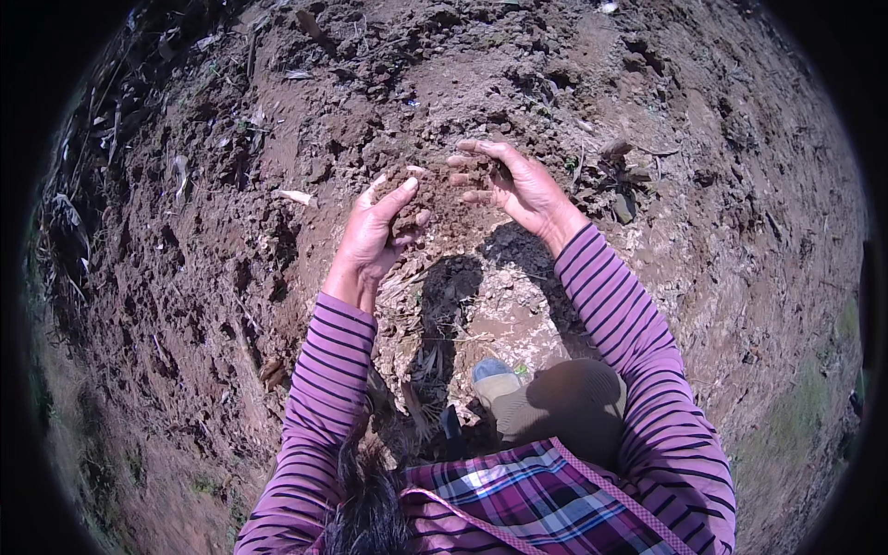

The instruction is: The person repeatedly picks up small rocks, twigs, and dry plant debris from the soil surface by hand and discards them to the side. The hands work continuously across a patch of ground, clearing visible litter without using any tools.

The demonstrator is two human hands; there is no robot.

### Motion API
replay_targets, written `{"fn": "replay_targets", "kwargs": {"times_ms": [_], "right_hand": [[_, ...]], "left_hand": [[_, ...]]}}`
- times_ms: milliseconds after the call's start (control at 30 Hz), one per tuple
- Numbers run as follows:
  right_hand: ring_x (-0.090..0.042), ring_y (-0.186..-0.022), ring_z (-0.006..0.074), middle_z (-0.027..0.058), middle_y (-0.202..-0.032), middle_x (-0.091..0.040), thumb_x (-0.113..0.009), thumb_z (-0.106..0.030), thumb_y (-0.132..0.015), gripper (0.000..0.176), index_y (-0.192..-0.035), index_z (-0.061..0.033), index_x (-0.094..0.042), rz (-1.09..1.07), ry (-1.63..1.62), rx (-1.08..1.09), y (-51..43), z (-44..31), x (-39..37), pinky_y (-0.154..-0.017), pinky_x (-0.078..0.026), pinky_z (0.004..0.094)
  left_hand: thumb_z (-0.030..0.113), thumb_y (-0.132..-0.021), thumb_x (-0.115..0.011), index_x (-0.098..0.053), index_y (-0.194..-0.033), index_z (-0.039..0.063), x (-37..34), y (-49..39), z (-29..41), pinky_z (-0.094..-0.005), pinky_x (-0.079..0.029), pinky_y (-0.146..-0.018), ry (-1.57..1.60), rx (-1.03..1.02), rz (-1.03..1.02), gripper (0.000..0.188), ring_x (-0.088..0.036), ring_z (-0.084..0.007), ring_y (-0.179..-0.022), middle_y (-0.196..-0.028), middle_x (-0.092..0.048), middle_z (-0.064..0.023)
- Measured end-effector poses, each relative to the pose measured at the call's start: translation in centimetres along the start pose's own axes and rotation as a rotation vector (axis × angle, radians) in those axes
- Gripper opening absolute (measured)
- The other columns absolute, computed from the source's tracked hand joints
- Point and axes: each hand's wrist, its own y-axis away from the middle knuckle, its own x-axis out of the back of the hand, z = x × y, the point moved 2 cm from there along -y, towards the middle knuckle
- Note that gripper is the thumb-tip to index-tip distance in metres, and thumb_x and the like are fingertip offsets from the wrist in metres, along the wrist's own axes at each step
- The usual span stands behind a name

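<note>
My left hand (385, 218) is cupped left of centre, its thumb over a clump of brown soil (409, 198) that rests against its fingers. To its right my right hand (510, 184) has its fingers curled apart and pointing left, with soil stuck on the fingertips. A dark bit shows by its palm; I cannot tell whether it is held. The two hands do not touch. Loose crumbly soil (454, 215) lies under and between them.
Broken ground (333, 139) with clods and dry stalks surrounds me. A pale husk piece (297, 198) lies left of my hands. Dry leaves (69, 215) are heaped at the far left. My shoe (494, 378) and bent knee (569, 409) are below, with shadows on the ground.
</note>
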Motion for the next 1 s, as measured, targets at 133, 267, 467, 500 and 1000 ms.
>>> {"fn": "replay_targets", "kwargs": {"times_ms": [133, 267, 467, 500, 1000], "right_hand": [[-0.073, -0.103, 0.0261, 0.0185, -0.126, -0.069, -0.065, -0.025, -0.104, 0.050, -0.142, 0.0036, -0.051, -0.065, 0.255, 0.006, 1.4, -2.6, -2.4, -0.081, -0.066, 0.0340], [-0.070, -0.099, 0.0136, 0.0064, -0.121, -0.070, -0.061, -0.020, -0.105, 0.034, -0.135, -0.0041, -0.063, 0.026, 0.350, 0.014, 2.0, -3.0, -1.8, -0.078, -0.060, 0.0282], [-0.064, -0.085, 0.0071, 0.0024, -0.112, -0.071, -0.052, 0.000, -0.098, 0.026, -0.118, -0.0038, -0.069, 0.249, 0.571, 0.059, 1.0, -2.2, 0.7, -0.063, -0.049, 0.0205], [-0.064, -0.085, 0.0076, 0.0027, -0.113, -0.072, -0.050, 0.003, -0.096, 0.029, -0.117, -0.0033, -0.070, 0.287, 0.646, 0.066, 1.1, -2.2, 0.7, -0.065, -0.050, 0.0210], [-0.072, -0.109, 0.0181, 0.0102, -0.116, -0.076, -0.047, -0.009, -0.104, 0.028, -0.120, -0.0020, -0.069, 0.368, 0.591, 0.133, 1.9, -1.4, 2.3, -0.097, -0.053, 0.0292]], "left_hand": [[0.023, -0.102, -0.070, -0.065, -0.120, 0.007, -1.9, 1.4, 2.3, -0.0283, -0.059, -0.066, -0.104, -0.154, 0.051, 0.025, -0.071, -0.0119, -0.086, -0.107, -0.073, -0.0032], [0.031, -0.100, -0.071, -0.068, -0.115, 0.012, -1.4, 1.5, 1.4, -0.0255, -0.056, -0.060, -0.116, -0.117, 0.072, 0.023, -0.066, -0.0095, -0.078, -0.099, -0.070, -0.0007], [0.016, -0.100, -0.065, -0.065, -0.121, 0.008, -2.7, 0.5, -1.6, -0.0261, -0.049, -0.054, -0.008, -0.039, 0.011, 0.022, -0.068, -0.0160, -0.076, -0.095, -0.069, -0.0044], [0.012, -0.100, -0.063, -0.065, -0.123, 0.007, -3.1, 0.2, -2.2, -0.0260, -0.049, -0.055, -0.015, -0.015, 0.017, 0.023, -0.070, -0.0170, -0.079, -0.096, -0.070, -0.0052], [0.029, -0.110, -0.054, -0.064, -0.132, 0.006, -3.4, -0.6, -1.7, -0.0257, -0.050, -0.058, 0.040, -0.017, 0.042, 0.034, -0.068, -0.0137, -0.081, -0.110, -0.070, -0.0065]]}}
